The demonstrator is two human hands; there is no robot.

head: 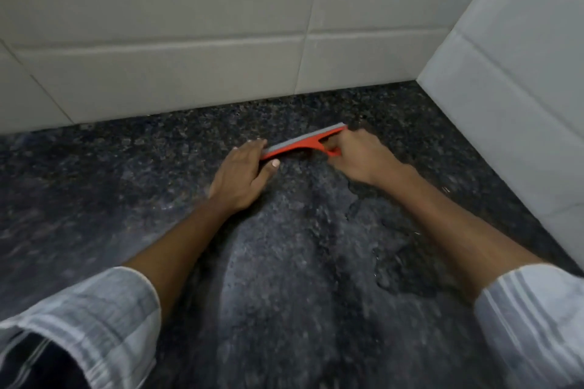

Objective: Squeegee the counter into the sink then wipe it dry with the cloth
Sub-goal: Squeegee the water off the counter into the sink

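Red squeegee (300, 142) on the wet dark table (284, 262): right hand (360, 158) grips its handle, left hand (243, 174) pinches the blade's left end.

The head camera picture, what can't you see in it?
- Sink and cloth: outside the head view's edges.
- Squeegee handle: wrapped by the right hand.
- Squeegee's left tip: covered by the left hand.
- Blade edge on the counter: behind the orange body.
- Water puddle outline: blurred, lost in dark speckle.
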